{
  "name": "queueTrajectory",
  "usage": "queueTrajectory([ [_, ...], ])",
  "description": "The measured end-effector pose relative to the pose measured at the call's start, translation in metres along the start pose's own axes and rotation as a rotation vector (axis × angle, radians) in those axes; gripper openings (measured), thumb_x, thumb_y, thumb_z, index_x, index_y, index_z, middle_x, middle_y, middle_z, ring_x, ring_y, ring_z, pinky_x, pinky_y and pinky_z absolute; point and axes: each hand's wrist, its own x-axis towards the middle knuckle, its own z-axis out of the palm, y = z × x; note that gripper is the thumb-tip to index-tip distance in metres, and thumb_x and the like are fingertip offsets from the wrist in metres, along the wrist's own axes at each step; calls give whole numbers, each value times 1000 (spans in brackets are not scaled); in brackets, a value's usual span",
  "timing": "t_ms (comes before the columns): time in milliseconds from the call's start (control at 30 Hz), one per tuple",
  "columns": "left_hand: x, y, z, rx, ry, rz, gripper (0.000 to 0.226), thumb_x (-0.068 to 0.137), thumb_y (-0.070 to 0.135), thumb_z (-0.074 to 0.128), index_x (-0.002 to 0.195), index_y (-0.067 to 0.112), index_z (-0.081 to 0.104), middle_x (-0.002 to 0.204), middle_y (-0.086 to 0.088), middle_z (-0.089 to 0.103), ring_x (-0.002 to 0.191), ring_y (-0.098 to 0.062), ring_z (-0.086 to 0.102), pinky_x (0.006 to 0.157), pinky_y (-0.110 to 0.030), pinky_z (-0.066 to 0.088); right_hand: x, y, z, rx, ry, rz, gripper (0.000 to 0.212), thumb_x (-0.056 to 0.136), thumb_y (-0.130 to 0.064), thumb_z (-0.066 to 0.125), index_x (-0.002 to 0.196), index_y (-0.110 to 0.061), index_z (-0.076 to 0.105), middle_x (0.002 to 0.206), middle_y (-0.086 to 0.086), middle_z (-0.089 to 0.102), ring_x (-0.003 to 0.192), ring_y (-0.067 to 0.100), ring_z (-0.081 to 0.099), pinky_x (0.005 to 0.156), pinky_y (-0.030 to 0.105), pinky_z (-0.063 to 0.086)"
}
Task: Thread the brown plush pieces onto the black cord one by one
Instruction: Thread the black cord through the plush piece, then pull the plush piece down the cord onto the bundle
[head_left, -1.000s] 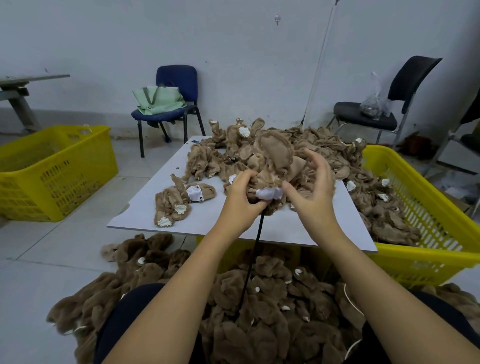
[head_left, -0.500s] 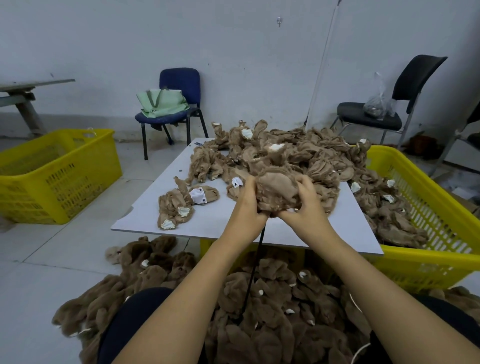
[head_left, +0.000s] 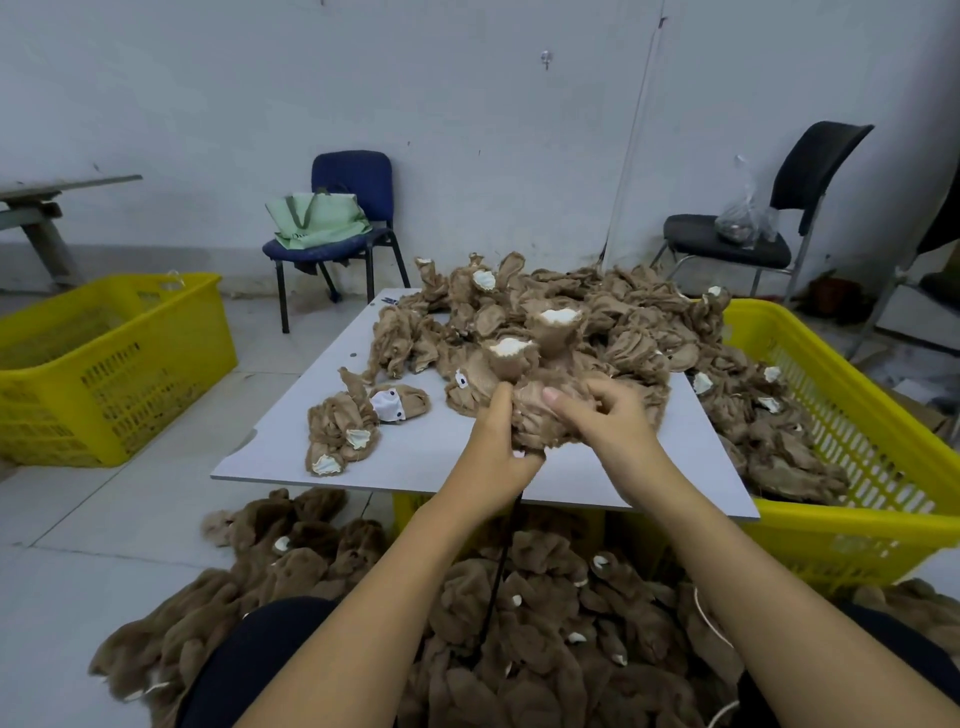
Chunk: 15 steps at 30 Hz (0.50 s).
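Observation:
A brown plush piece (head_left: 540, 421) is bunched between both hands just above the near part of the white board (head_left: 415, 457). My left hand (head_left: 493, 452) grips its left side from below. My right hand (head_left: 608, 415) pinches its top with thumb and fingers. The black cord (head_left: 496, 577) drops from under my left hand down to the heap of threaded brown plush pieces (head_left: 519, 623) on the floor between my knees. A large pile of loose plush pieces (head_left: 545, 322) covers the far half of the board.
A small clump of plush pieces (head_left: 353, 421) lies at the board's left. Yellow crates stand at the left (head_left: 109, 364) and under the board at the right (head_left: 831, 467). A blue chair (head_left: 337, 223) with a green bag and a black chair (head_left: 753, 234) stand by the wall.
Both hands have brought the plush piece down and towards me, from raised over the pile to low over the board's near part. The white patch on it has gone out of sight.

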Motion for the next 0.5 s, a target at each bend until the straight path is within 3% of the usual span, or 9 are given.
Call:
queueTrajectory([
  [33,-2,2,1,-25,-31,-21,28,86,8,58,103,23,43,97,-1,52,83,-3,56,70,-25,51,-1,2,1,-3,35,-22,47,87,-23,77,70,5,44,82,17,47,78,32,52,71,41,46],
  [100,-2,8,3,-177,-36,-87,21,89,3,51,98,21,44,93,1,51,79,3,54,68,-13,45,-3,5,2,-5,52,-36,37,89,-2,70,70,-3,38,79,8,41,73,22,47,66,35,43],
  [167,2,15,4,-387,81,-190,18,97,-2,46,88,13,50,85,-2,57,80,-10,59,67,-16,50,-8,5,6,40,32,-23,25,91,2,64,82,-5,41,78,4,43,67,15,46,61,27,44],
  [233,7,20,3,-507,214,-253,24,105,15,50,86,3,59,79,-7,65,77,-21,65,67,-26,56,-15,3,12,69,3,-19,23,89,-1,62,97,-10,43,84,1,48,70,15,50,62,26,48],
  [300,11,21,2,-532,293,-268,35,101,31,59,85,1,63,75,-8,68,71,-19,69,63,-27,57,-19,3,18,77,-28,-35,36,85,-2,61,114,-18,46,105,0,55,88,15,61,73,28,56],
  [400,12,18,1,-457,378,-263,32,98,26,66,74,8,56,60,4,63,59,-10,64,54,-19,51,-21,6,22,47,-53,-36,65,77,-7,62,132,-36,43,131,-7,50,110,-2,61,83,25,58],
  [500,13,14,-1,-416,370,-299,30,102,18,57,76,5,57,57,5,60,58,-11,60,53,-20,49,-14,12,23,36,-117,43,75,72,-9,63,139,-37,45,136,2,52,117,19,60,86,38,58],
])
